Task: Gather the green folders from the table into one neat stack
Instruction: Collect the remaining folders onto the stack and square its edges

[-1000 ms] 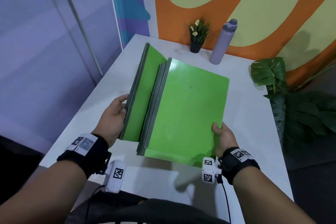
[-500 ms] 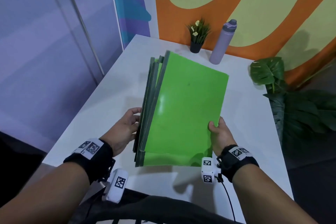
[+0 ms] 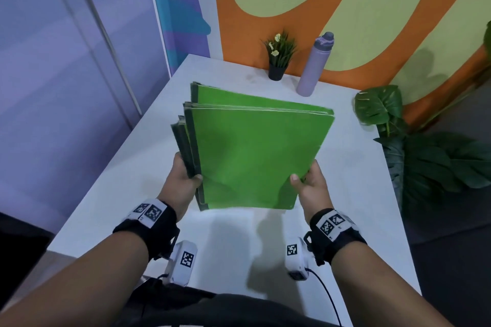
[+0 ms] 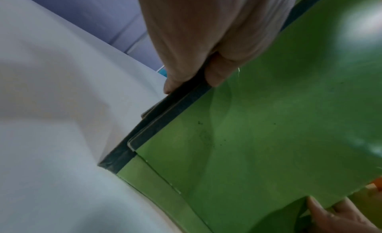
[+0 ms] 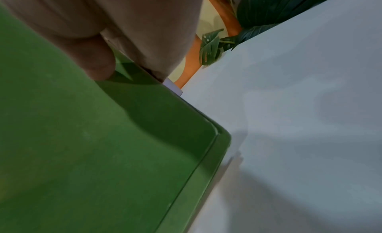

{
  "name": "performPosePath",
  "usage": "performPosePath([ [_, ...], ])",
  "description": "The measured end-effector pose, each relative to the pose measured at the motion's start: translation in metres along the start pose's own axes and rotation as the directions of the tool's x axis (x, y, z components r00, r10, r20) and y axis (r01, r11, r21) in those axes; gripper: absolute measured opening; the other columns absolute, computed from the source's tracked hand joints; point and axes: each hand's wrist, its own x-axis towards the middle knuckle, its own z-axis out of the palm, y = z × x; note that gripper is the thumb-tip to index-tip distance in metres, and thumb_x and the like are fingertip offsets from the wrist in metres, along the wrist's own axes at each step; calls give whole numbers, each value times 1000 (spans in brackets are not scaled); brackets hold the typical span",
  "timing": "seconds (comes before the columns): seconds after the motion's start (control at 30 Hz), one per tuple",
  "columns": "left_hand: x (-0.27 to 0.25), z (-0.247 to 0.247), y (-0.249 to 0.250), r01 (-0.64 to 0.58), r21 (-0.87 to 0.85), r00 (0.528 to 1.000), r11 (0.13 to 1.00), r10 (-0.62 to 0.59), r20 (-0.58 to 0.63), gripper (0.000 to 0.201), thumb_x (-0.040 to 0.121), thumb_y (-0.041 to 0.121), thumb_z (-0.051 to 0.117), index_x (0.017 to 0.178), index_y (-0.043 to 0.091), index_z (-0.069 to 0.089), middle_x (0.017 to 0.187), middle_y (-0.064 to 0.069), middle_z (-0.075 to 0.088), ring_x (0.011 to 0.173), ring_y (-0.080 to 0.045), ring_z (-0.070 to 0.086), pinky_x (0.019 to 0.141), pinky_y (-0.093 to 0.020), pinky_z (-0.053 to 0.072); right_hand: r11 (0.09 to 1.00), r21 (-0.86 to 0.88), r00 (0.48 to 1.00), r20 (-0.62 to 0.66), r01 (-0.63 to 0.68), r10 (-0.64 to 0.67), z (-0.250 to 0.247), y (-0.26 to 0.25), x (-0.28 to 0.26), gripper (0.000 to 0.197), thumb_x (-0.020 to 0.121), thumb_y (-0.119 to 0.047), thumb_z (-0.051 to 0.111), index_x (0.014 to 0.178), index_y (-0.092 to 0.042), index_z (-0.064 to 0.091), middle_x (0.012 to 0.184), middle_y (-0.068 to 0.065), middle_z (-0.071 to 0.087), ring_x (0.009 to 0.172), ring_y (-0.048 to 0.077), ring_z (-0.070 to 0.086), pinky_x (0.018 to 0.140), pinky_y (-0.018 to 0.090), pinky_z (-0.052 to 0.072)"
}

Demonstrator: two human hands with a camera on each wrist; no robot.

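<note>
Several green folders [image 3: 249, 156] with dark spines are held together as one loose stack above the white table [image 3: 353, 194], their far ends fanned and uneven. My left hand [image 3: 186, 180] grips the spine side, thumb on top and fingers underneath. My right hand [image 3: 305, 186] grips the opposite open edge, thumb on the top cover. In the left wrist view the spines [image 4: 163, 122] sit staggered, with the lower folder's corner sticking out. In the right wrist view my thumb [image 5: 97, 61] presses the top folder [image 5: 103, 138] near its rounded corner.
A small potted plant [image 3: 279, 58] and a lilac water bottle [image 3: 314, 64] stand at the table's far edge by the painted wall. A large leafy plant [image 3: 414, 141] stands off the table's right side. A purple wall runs along the left.
The folders, spread open like a fan a second ago, have been closed together into one bundle. Both hands have shifted to grip its two long sides and hold it flatter.
</note>
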Motion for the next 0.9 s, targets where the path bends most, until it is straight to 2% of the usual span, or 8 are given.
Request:
performPosePath([
  [0.1, -5, 5, 9, -3, -83, 999, 997, 6, 35, 76, 61, -20, 50, 117, 32, 47, 110, -2, 61, 104, -21, 59, 78, -36, 51, 988, 153, 1000, -11, -23, 25, -4, -8, -2, 62, 74, 30, 47, 109, -19, 57, 96, -1, 71, 86, 10, 69, 72, 26, 54],
  [0.17, -8, 13, 19, -30, -156, 998, 987, 38, 47, 81, 53, -16, 50, 120, 30, 47, 112, 1, 66, 103, -16, 65, 74, -36, 56, 978, 210, 999, -42, 9, 0, -4, -19, 1, 65, 66, 35, 44, 104, -15, 59, 86, -2, 73, 79, 14, 69, 65, 27, 55],
  [0.23, -11, 21, 25, -40, -201, 997, 979, 51, 49, 75, 53, -14, 52, 115, 29, 49, 103, 5, 71, 93, -12, 70, 68, -32, 58, 974, 224, 997, -77, 40, -23, -4, -27, 4, 64, 62, 35, 43, 98, -14, 62, 78, -3, 72, 73, 16, 68, 62, 28, 55],
  [0.4, -18, 23, 29, -72, -196, 997, 978, 75, 8, 70, 52, -11, 58, 112, 25, 51, 98, 2, 70, 88, -17, 70, 63, -27, 56, 970, 231, 995, -73, 76, -61, -4, -35, 1, 58, 60, 34, 46, 88, -14, 63, 72, -4, 70, 68, 17, 64, 64, 31, 53],
  [0.57, -20, 19, 46, -183, -204, 983, 962, 186, -4, 98, 49, -13, 59, 139, 20, 39, 109, 1, 65, 92, -10, 66, 70, -27, 56, 958, 266, 994, -50, 111, -101, -7, -38, -6, 62, 54, 25, 49, 97, -17, 61, 76, -5, 67, 72, 15, 62, 61, 25, 51],
  [0.73, -18, 18, 51, -214, -207, 977, 955, 213, -27, 96, 48, -11, 55, 134, 30, 41, 110, 5, 62, 88, -1, 63, 68, -19, 52, 954, 290, 996, -54, 79, -66, -6, -37, -8, 65, 43, 12, 48, 102, -12, 59, 74, -4, 66, 70, 15, 60, 57, 25, 50],
  [0.8, -19, 20, 46, -198, -194, 980, 961, 197, -25, 95, 47, -11, 51, 135, 25, 39, 104, 3, 61, 81, 0, 62, 63, -18, 51, 951, 307, 998, -49, 41, -27, -5, -34, -9, 70, 42, 12, 48, 108, -10, 57, 76, 0, 66, 72, 19, 61, 58, 27, 51],
  [0.9, -20, 24, 37, -175, -174, 984, 969, 175, -19, 94, 47, -9, 47, 137, 16, 35, 95, 3, 60, 72, 0, 61, 57, -17, 50, 950, 313, 998, -60, 3, 17, -4, -29, -9, 61, 41, 12, 50, 99, -4, 57, 74, 3, 66, 69, 22, 62, 58, 28, 52],
])
